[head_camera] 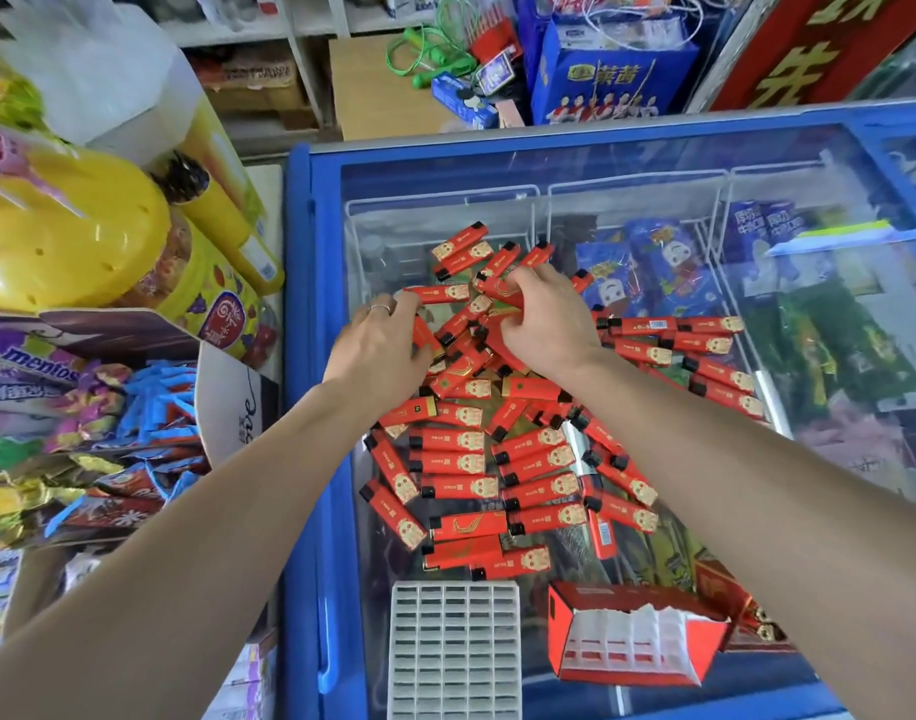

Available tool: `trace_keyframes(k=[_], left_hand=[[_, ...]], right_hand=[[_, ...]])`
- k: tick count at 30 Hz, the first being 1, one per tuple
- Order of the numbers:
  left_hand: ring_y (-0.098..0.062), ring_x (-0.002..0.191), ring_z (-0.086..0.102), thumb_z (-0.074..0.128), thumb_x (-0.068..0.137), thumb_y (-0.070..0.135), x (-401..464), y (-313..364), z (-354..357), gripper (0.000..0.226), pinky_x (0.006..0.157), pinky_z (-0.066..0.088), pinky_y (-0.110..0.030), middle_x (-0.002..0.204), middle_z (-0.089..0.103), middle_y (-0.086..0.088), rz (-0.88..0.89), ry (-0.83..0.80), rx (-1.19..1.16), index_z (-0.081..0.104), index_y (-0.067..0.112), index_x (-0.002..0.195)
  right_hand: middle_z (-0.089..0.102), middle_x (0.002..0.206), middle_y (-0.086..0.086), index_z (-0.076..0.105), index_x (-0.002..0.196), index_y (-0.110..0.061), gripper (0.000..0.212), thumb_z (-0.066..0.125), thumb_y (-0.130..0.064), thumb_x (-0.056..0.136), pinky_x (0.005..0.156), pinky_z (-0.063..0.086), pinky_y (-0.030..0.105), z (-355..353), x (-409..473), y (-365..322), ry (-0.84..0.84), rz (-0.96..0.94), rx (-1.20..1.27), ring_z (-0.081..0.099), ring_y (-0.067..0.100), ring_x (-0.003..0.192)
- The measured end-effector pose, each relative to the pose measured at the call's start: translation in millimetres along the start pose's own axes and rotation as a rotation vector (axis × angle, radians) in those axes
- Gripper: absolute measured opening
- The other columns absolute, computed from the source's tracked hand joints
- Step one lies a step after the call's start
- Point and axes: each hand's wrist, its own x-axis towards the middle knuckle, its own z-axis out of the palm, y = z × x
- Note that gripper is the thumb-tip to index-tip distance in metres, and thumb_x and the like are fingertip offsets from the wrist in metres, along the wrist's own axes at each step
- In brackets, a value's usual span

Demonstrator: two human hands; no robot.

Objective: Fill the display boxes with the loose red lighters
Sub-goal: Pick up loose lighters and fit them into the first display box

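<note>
Red lighters (461, 462) lie loose in a heap on glass freezer lid (653, 163). Both hands in far end of heap: left hand (380, 350) grip curled over lighters, right hand (547, 324) grip pinching a few. Near edge: red box (622, 636) w/ white insert, tipped; white tray (453, 652) just left, apart.

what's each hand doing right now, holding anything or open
Left hand: fingers curled down into the lighters; whether it grips any cannot be told.
Right hand: curled round a few red lighters from the pile.
</note>
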Motion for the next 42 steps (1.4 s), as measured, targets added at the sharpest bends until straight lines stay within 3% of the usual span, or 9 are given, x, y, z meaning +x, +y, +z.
trace_keyframes(k=[6,13,17,21,25,29,32,36,42], left_hand=[[-0.031,0.138,0.040,0.059,0.099,0.030,11,15,9,0.056,0.113,0.039,-0.050,0.148,0.048,-0.007,0.145,-0.071,-0.030,0.043,0.023,0.153],[-0.031,0.131,0.045,0.057,0.100,0.036,19,35,17,0.047,0.110,0.040,-0.051,0.139,0.052,-0.007,0.210,-0.070,0.010,0.051,0.027,0.146],[-0.033,0.125,0.049,0.054,0.101,0.037,22,37,13,0.036,0.105,0.042,-0.051,0.131,0.056,-0.010,0.166,-0.054,0.005,0.056,0.017,0.132],[-0.034,0.137,0.044,0.049,0.105,0.035,37,45,7,0.051,0.111,0.041,-0.054,0.152,0.045,-0.010,0.169,-0.044,-0.008,0.039,0.021,0.152],[-0.034,0.154,0.022,0.038,0.109,0.037,68,58,7,0.058,0.123,0.024,-0.053,0.169,0.019,-0.010,0.204,-0.162,0.143,0.018,0.029,0.163],[-0.038,0.143,0.038,0.049,0.105,0.032,81,71,8,0.055,0.117,0.035,-0.052,0.158,0.037,-0.017,0.211,-0.197,0.277,0.033,0.020,0.156],[-0.040,0.136,0.044,0.059,0.101,0.025,76,82,8,0.053,0.108,0.041,-0.050,0.148,0.042,-0.021,0.181,-0.173,0.350,0.042,0.013,0.149],[-0.039,0.128,0.050,0.053,0.104,0.026,68,89,11,0.043,0.102,0.045,-0.050,0.137,0.053,-0.021,0.172,-0.141,0.399,0.048,0.006,0.142],[-0.037,0.103,0.061,0.037,0.106,0.031,31,122,2,0.039,0.085,0.053,-0.048,0.113,0.063,-0.019,0.266,0.065,0.207,0.059,0.002,0.119]], right_hand=[[0.053,0.126,0.006,0.064,0.130,-0.009,0.046,0.071,-0.013,0.085,0.092,0.042,0.031,-4,-1,19,-0.142,-0.026,-0.047,0.046,0.026,0.127],[0.058,0.111,0.007,0.067,0.121,-0.007,0.032,0.070,-0.014,0.089,0.084,0.043,0.033,-10,-5,25,-0.118,-0.106,-0.102,0.054,0.028,0.111],[0.055,0.098,0.001,0.058,0.103,-0.010,0.027,0.070,0.001,0.081,0.068,0.047,0.032,-20,-4,29,-0.016,0.094,0.160,0.058,0.022,0.086],[0.058,0.092,0.006,0.055,0.103,-0.012,0.025,0.069,-0.002,0.085,0.070,0.050,0.036,-26,2,40,0.084,0.405,0.506,0.060,0.022,0.081],[0.062,0.101,0.018,0.044,0.140,-0.024,0.071,0.066,0.012,0.082,0.081,0.062,0.047,-37,-4,52,0.111,0.576,1.006,0.073,0.031,0.075],[0.067,0.076,0.017,0.034,0.154,-0.031,0.094,0.062,0.021,0.081,0.063,0.060,0.035,-56,-17,64,0.095,0.622,1.227,0.063,0.025,0.059],[0.064,0.073,0.016,0.045,0.146,-0.022,0.080,0.062,0.021,0.080,0.064,0.061,0.037,-67,-25,72,0.118,0.645,1.290,0.066,0.028,0.060],[0.065,0.099,0.020,0.051,0.118,-0.020,0.044,0.065,0.008,0.087,0.057,0.058,0.032,-75,-38,80,0.179,0.663,1.356,0.072,0.032,0.064],[0.066,0.104,0.020,0.050,0.102,-0.018,0.020,0.064,-0.006,0.095,0.056,0.059,0.034,-73,-62,89,0.278,0.735,1.416,0.072,0.032,0.075]])
